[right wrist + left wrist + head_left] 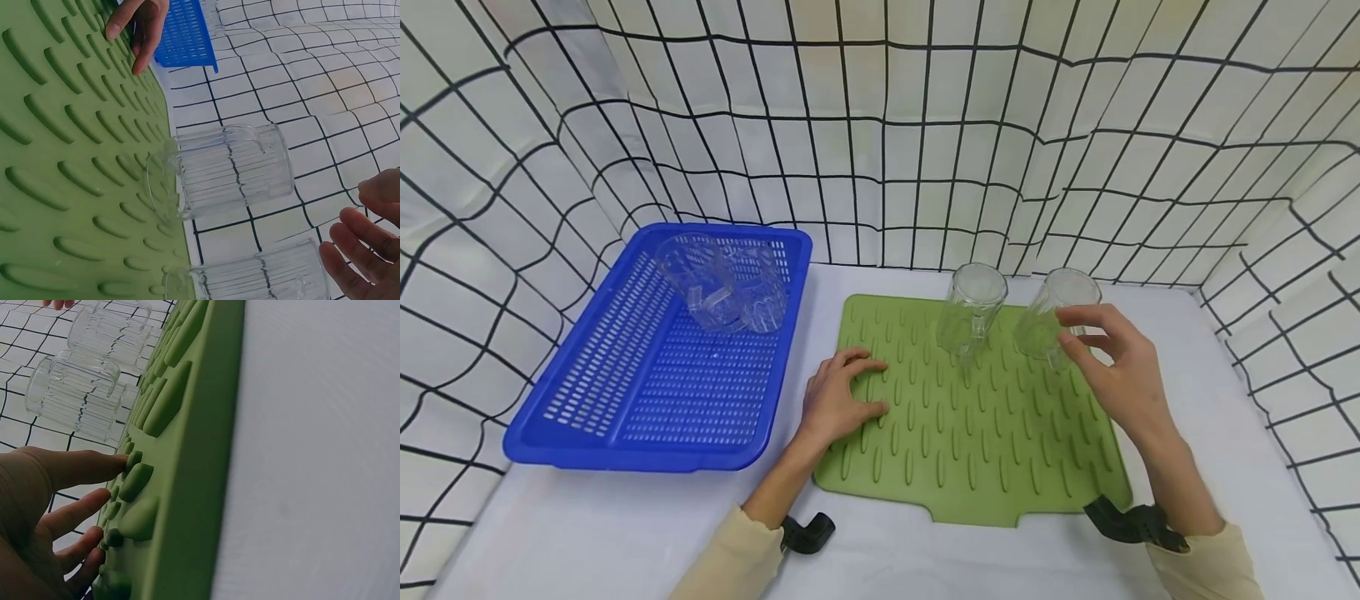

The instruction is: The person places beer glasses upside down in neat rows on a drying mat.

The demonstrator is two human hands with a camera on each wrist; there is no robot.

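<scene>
A green ribbed drying mat [925, 450] lies on the white table. Two clear glass mugs stand side by side on its back part: a left mug [962, 321] and a right mug [1052, 321]. My right hand [1120, 367] hovers just beside the right mug, thumb and fingers apart and holding nothing; the right wrist view shows its fingers [353, 250] away from the glass. On the mat's left edge rests my left hand [838, 396], fingers spread, its fingertips [119, 464] touching the raised ribs.
A blue plastic basket [617, 454] sits left of the mat, with more clear glass mugs [722, 292] lying in its back right part. White cloth walls with a black grid [917, 150] enclose the back and sides.
</scene>
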